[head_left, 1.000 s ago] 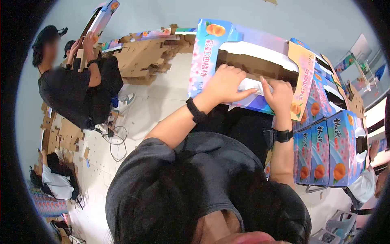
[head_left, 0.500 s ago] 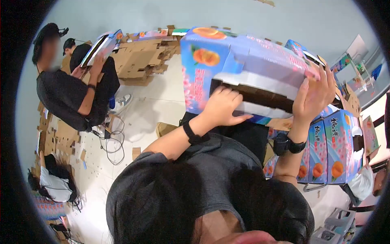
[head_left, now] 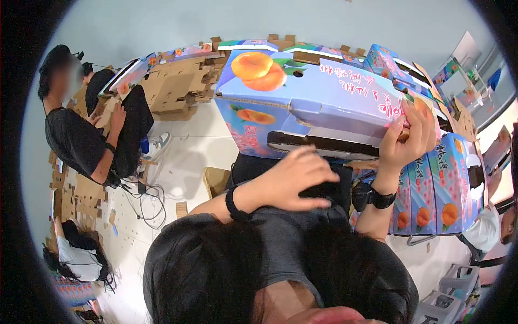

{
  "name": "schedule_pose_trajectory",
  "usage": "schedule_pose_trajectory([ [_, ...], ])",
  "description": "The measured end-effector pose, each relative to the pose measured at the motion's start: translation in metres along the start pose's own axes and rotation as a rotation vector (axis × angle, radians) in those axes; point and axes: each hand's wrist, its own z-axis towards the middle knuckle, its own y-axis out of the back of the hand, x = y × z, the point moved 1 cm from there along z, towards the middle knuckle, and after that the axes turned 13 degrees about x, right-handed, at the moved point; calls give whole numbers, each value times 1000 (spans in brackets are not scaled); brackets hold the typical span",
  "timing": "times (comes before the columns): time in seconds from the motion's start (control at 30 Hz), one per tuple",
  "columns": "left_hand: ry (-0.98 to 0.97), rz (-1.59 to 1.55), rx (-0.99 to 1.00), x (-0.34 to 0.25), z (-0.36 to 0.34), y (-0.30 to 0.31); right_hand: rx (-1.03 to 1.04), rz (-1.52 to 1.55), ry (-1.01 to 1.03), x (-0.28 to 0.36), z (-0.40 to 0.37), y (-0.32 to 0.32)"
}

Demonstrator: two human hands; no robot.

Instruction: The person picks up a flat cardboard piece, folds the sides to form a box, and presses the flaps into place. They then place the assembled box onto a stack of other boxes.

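Observation:
A blue and pink printed cardboard box (head_left: 334, 100) with peach pictures lies tilted before my lap, with a long dark slot along its near side. My right hand (head_left: 410, 132) is closed on the box's right end, its fingertips curled at an opening in the top panel. Just below the slot, my left hand (head_left: 302, 181) hovers apart from the box, fingers spread and a little blurred. Several similar printed boxes (head_left: 448, 183) stand upright side by side to the right, below my right hand.
Flattened brown cardboard (head_left: 175, 81) is piled on the floor at the back left. A person in black (head_left: 75, 132) handles another printed box at the left. Cables (head_left: 154, 208) lie on the tiles. Grey plastic stools (head_left: 453, 286) stand at the lower right.
My left hand has come out of the box's slot and moved down toward me. The box has turned so its top panel faces me more and the slot looks narrower. My right hand keeps hold.

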Motion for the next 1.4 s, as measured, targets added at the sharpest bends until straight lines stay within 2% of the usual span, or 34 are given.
schedule_pose_trajectory([
  [0.03, -85, -145, 69, -2, -1, 0, -6, -1, -3, 2, -2, 2],
  [0.1, -100, -631, 214, -3, 1, -2, -5, 20, -16, 1, -9, 5],
  [0.17, -14, -1241, 249, 14, 0, -16, 0, 27, -17, 1, -13, 8],
  [0.2, -77, -1404, 205, 20, 0, -18, 5, 23, -12, 1, -14, 10],
  [0.23, 16, -1483, 207, 28, 1, -20, 8, 17, -8, 1, -15, 11],
  [0.3, -99, -1675, 18, 31, -5, -20, 23, -9, -18, 6, -14, 16],
  [0.33, -79, -1656, 44, 35, -6, -16, 32, -23, -24, 7, -14, 18],
  [0.43, -181, -1635, -215, 40, -7, -22, 37, -18, -40, 5, -20, 17],
  [0.47, -206, -1714, -326, 43, -10, -25, 38, -18, -37, 5, -21, 16],
  [0.57, -124, -1647, -454, 49, -11, -24, 31, -19, -21, 4, -22, 16],
  [0.67, -138, -1661, -460, 47, -8, -17, 24, -23, -8, 3, -24, 16],
  [0.77, -277, -1771, -482, 47, -2, -18, 28, -13, -6, 3, -24, 18],
  [0.87, -222, -1775, -325, 43, -4, -16, 36, 19, -9, 0, -21, 18],
  [0.97, -91, -1801, 43, 37, -11, -2, 64, 40, -36, -2, -16, 17],
  [1.0, -122, -1762, 123, 36, -19, -6, 60, 48, -40, -5, -13, 13],
  [1.1, -210, -1394, 517, 27, -44, 10, 1, 112, -29, -24, -7, -7],
  [1.17, -283, -1130, 663, 18, -50, 36, -25, 148, -9, -34, 0, -17],
  [1.23, -337, -1048, 537, 7, -61, 65, -19, 209, -11, -36, 10, -23],
  [1.3, -548, -1054, 121, 2, -80, 76, -9, 247, -5, -42, 16, -31],
  [1.33, -669, -1051, -26, 9, -86, 84, -20, 269, 21, -47, 19, -38],
  [1.4, -652, -1100, -364, 12, -102, 98, 29, 299, 15, -50, 24, -44],
])
